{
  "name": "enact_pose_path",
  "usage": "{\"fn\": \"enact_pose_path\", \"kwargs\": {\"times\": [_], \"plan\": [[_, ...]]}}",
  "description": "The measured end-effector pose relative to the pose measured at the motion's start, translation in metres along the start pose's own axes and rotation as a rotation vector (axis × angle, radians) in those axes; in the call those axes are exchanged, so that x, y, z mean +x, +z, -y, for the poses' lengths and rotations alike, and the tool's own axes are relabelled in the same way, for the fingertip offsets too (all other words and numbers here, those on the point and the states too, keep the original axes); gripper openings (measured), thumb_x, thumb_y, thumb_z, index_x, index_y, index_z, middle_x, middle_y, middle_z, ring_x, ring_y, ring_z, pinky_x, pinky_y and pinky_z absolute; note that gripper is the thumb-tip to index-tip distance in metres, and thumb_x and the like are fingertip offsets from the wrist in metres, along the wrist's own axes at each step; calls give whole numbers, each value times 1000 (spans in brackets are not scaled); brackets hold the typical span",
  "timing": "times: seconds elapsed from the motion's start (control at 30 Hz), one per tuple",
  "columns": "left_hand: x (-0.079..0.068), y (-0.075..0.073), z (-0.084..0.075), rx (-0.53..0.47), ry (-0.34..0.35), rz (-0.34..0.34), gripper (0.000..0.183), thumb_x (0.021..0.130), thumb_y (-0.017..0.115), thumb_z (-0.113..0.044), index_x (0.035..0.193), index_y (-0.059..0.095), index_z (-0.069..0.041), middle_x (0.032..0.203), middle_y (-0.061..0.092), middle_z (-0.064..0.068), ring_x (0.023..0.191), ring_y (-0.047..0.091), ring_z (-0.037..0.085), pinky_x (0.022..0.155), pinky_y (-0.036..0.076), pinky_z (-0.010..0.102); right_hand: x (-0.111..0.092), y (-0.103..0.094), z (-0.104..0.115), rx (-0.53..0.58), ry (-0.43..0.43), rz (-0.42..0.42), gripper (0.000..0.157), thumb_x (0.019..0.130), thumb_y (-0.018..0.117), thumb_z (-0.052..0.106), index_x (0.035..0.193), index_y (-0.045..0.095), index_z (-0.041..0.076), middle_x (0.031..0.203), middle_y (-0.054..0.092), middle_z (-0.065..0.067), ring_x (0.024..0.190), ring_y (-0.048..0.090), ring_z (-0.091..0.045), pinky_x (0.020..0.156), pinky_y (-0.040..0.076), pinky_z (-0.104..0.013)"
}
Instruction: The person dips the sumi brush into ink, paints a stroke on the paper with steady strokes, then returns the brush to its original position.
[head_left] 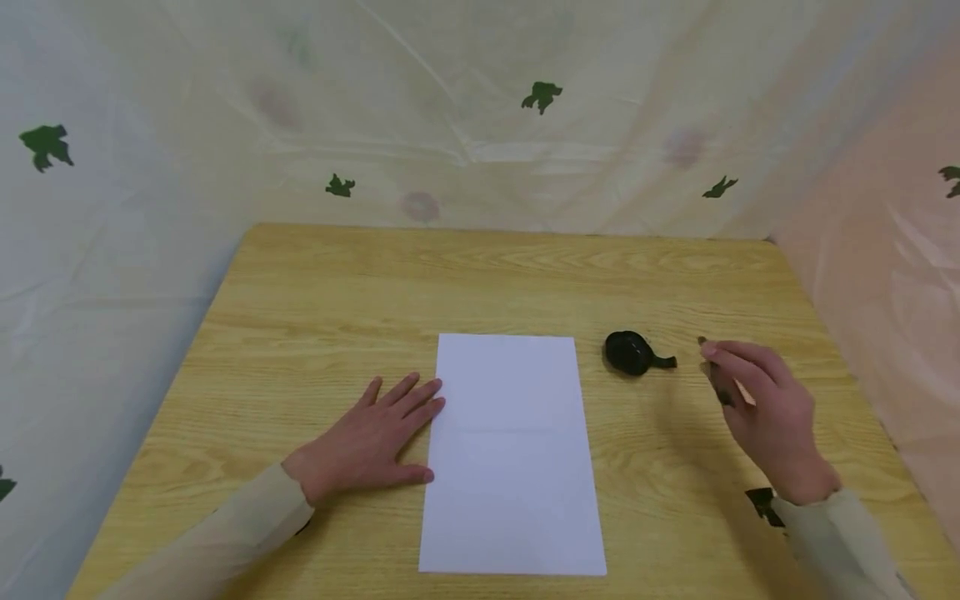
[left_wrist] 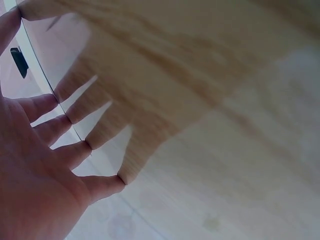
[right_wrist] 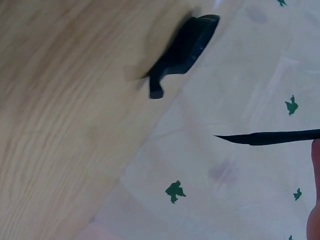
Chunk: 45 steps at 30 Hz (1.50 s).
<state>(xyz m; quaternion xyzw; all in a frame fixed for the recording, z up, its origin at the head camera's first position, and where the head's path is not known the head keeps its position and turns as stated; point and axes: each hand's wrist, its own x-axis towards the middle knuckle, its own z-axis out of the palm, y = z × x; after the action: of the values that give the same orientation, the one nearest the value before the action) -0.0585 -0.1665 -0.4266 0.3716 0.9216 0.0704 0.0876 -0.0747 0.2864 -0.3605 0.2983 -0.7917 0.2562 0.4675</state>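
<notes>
A white sheet of paper (head_left: 513,500) lies flat on the wooden table with its long sides running away from me. My left hand (head_left: 367,442) rests palm down at its left side, fingers spread, fingertips right at the edge; the left wrist view shows the spread fingers (left_wrist: 37,132) too. Over the table's right side, my right hand (head_left: 776,408) pinches a slim dark brush (right_wrist: 275,138) between thumb and fingers. Its pointed tip shows in the right wrist view. Between paper and right hand sits a small black dish (head_left: 628,353), its short handle toward that hand.
The wood-grain table (head_left: 337,283) reaches a pale hanging sheet (head_left: 450,108) at the back and sides, which carries dark green bird shapes. Another dark shape (head_left: 765,506) shows beside the right cuff.
</notes>
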Motion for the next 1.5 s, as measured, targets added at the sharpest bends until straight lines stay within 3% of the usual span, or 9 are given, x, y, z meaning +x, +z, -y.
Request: {"fn": "enact_pose_path", "kwargs": {"times": [0.13,0.3,0.6,0.67,0.97,1.13,1.5], "plan": [[1,0,0,6,-1,2,93,84,48,-75,153,30,-16,161,16,1,146,12,28,107,17,65,5,5,4,46,100,-116,25,94,66,21,96,71,-3,89,66,-19,77,64,-18,81,45,-11],[2,0,-1,10,-2,5,92,84,48,-75,153,31,-17,161,16,1,147,12,27,107,17,65,10,7,4,191,220,-162,18,90,68,4,95,68,-13,92,65,-25,88,65,-11,80,49,-15],[2,0,-2,-8,-9,14,92,83,50,-74,153,31,-17,161,17,1,147,11,28,107,17,66,6,20,-7,513,361,-251,26,89,64,-7,106,52,-22,95,63,-27,85,66,-20,77,53,-22],[2,0,-2,-9,-10,13,92,83,50,-74,153,31,-17,161,17,1,147,11,27,107,17,66,5,23,-8,541,388,-245,26,88,62,-10,108,50,-23,95,61,-28,85,65,-22,76,54,-23],[0,-1,-1,1,-12,9,92,84,49,-75,153,31,-17,161,17,1,146,12,28,106,17,66,0,34,-17,352,455,-88,26,88,59,-16,112,52,-20,99,59,-25,86,63,-17,76,53,-20],[0,-1,-1,-1,-9,7,92,84,50,-74,153,32,-17,161,17,1,146,13,29,106,18,66,-12,40,-32,327,481,-27,28,89,60,-11,116,54,-16,98,60,-23,85,63,-18,75,53,-20],[1,0,-2,-1,-8,0,92,83,50,-74,153,32,-17,161,18,1,146,13,28,106,18,66,-20,48,-37,307,544,37,30,92,61,-5,121,55,-12,100,58,-13,88,62,-13,72,53,-18]]}}
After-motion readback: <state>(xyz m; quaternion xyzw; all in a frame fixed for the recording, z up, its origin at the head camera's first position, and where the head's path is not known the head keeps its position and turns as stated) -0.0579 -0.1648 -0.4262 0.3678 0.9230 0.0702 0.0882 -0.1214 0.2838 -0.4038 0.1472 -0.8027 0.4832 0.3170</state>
